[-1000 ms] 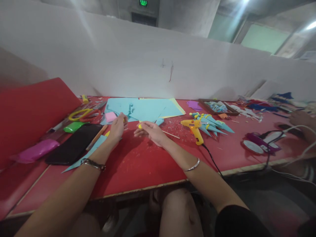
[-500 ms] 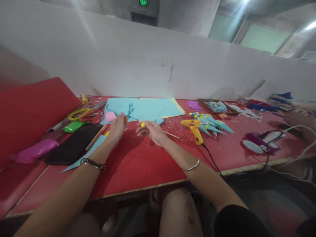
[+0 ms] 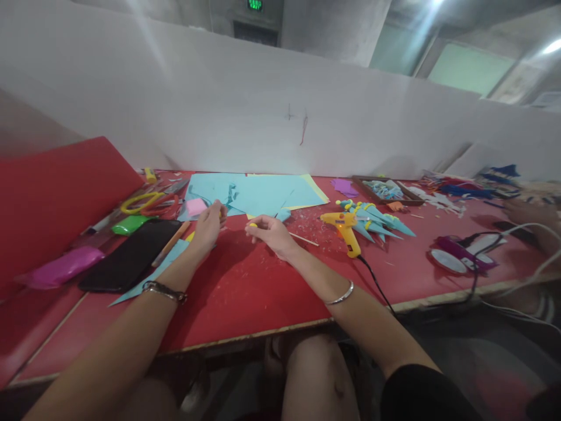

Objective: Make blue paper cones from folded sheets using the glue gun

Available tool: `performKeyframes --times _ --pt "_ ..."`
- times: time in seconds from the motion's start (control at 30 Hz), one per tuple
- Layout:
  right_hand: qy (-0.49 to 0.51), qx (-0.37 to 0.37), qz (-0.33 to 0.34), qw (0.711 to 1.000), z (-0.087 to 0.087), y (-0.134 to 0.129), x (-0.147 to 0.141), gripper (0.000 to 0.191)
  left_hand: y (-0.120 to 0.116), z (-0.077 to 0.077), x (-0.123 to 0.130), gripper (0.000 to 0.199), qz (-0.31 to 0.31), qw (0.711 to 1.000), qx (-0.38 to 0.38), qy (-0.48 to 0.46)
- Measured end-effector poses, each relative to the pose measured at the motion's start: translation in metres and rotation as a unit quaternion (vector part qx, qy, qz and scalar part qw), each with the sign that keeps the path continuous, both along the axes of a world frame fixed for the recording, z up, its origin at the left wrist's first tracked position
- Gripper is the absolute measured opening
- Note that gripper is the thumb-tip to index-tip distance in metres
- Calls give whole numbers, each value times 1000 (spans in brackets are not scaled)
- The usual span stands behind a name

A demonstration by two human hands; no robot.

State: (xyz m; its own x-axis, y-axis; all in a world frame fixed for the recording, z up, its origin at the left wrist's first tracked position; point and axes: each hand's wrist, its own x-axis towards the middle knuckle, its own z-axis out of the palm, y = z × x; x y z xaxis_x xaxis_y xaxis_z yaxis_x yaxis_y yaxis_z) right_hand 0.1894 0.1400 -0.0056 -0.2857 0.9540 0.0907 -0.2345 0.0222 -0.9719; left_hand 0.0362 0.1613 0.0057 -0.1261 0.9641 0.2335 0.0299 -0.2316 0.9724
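My right hand [image 3: 270, 234] is closed, pinching a small yellow ball [image 3: 253, 225] between its fingertips above the red table [image 3: 245, 292]. To its left, my left hand [image 3: 209, 225] has its fingers closed round a small yellow piece [image 3: 220, 215], mostly hidden by the fingers. A pink block [image 3: 196, 206] lies just behind my left hand. Light blue sheets [image 3: 258, 190] spread behind both hands. A thin stick [image 3: 304, 239] rests right of my right hand. Farther right, a yellow glue gun [image 3: 344, 229] lies beside blue paper cones with yellow trim [image 3: 372, 221].
Left are a black phone [image 3: 131, 257], yellow-handled scissors [image 3: 140, 203], and green [image 3: 131, 224] and magenta packets [image 3: 68, 266]. Right are a tray [image 3: 388, 191] of small pieces, a purple device [image 3: 467, 254] with cables, and another person's hand [image 3: 532, 219]. A white partition [image 3: 241, 105] stands behind.
My right hand's fingers have drawn together round the yellow ball, which sits slightly farther left and lower. My left hand has hardly moved.
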Motion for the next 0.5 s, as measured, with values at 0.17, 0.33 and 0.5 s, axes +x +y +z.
performKeyframes --times 0.17,0.33,0.5 --pt "40 -15 -8 999 1 0 -2 18 0 0 0 36 0 1000 6 0" --pt "8 -34 22 999 4 -1 1 32 -1 1 0 36 0 1000 -3 -3" --pt "55 8 28 998 2 -2 0 17 -2 1 1 36 9 1000 -4 0"
